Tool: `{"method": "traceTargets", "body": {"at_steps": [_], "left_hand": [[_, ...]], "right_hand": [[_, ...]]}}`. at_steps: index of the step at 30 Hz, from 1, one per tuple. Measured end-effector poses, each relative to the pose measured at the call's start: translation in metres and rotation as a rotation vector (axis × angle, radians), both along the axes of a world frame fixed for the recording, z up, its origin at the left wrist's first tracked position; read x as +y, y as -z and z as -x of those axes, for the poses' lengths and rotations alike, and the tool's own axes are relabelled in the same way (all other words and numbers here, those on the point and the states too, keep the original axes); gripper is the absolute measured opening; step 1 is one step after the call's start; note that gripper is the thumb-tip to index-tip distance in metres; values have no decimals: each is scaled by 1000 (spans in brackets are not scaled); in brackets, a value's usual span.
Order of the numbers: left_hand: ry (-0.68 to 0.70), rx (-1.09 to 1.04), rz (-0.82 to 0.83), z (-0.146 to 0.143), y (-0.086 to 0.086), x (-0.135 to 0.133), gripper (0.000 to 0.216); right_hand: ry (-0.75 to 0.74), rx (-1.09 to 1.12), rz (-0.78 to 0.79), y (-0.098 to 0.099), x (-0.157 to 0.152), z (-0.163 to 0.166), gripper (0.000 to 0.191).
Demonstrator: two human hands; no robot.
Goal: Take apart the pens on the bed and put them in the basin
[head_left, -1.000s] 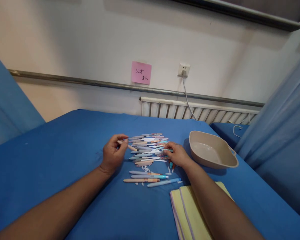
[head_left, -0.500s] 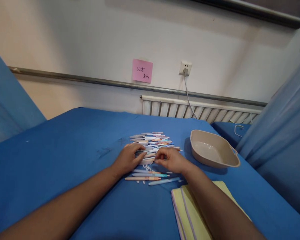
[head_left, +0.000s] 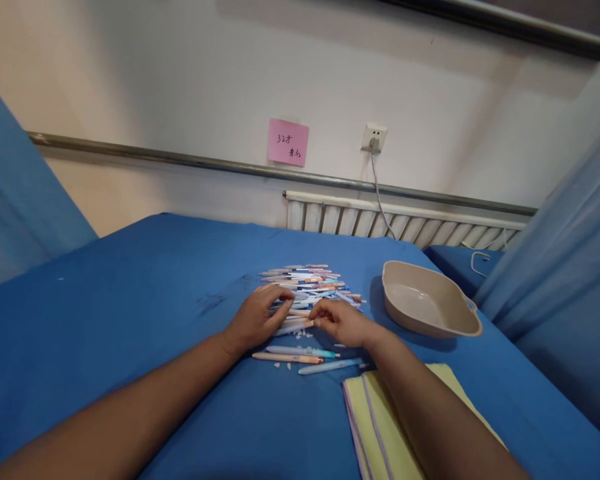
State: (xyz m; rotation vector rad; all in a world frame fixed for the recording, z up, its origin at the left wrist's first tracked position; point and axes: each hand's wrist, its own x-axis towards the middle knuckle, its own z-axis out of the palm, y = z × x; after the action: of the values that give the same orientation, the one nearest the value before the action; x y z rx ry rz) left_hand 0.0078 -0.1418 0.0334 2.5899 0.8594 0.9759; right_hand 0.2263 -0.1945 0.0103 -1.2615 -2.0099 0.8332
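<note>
Many slim pens lie side by side in a pile on the blue cloth. My left hand rests at the pile's left end, thumb and index finger apart, touching pens; its other fingers are partly hidden. My right hand pinches the orange right end of a pale pen at the pile's near edge. Small white bits lie just below. Closer to me are a lilac-and-teal pen, an orange pen and a light blue pen.
A beige plastic basin stands right of the pens. A folded yellow towel lies under my right forearm. Behind the blue-covered table are a radiator, a metal rail and a plugged-in socket. Blue curtains hang at both sides.
The pale pen with the orange end has moved from the near row up to the pile, between my hands. Three pens stay in the near row. My left hand has barely moved.
</note>
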Motion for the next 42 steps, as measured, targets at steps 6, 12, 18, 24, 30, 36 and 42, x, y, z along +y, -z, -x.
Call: {"method": "traceTargets", "body": {"at_steps": [6, 12, 18, 24, 30, 36, 42], "left_hand": [[73, 88, 17, -2, 0, -3, 21], [40, 100, 4, -3, 4, -1, 18], [-34, 143, 147, -3, 2, -3, 28], [92, 99, 42, -2, 2, -6, 31], [82, 266, 63, -2, 3, -6, 26], [54, 112, 25, -2, -2, -5, 29], [-29, 88, 101, -3, 2, -4, 26]], "right_hand": [[114, 273, 126, 5, 13, -9, 16], [85, 334, 161, 4, 12, -1, 22], [73, 347, 110, 7, 12, 3, 19], [100, 385, 113, 0, 10, 4, 18], [114, 362, 50, -3, 9, 4, 15], [117, 335, 55, 0, 10, 1, 15], [122, 279, 32, 3, 11, -1, 13]]}}
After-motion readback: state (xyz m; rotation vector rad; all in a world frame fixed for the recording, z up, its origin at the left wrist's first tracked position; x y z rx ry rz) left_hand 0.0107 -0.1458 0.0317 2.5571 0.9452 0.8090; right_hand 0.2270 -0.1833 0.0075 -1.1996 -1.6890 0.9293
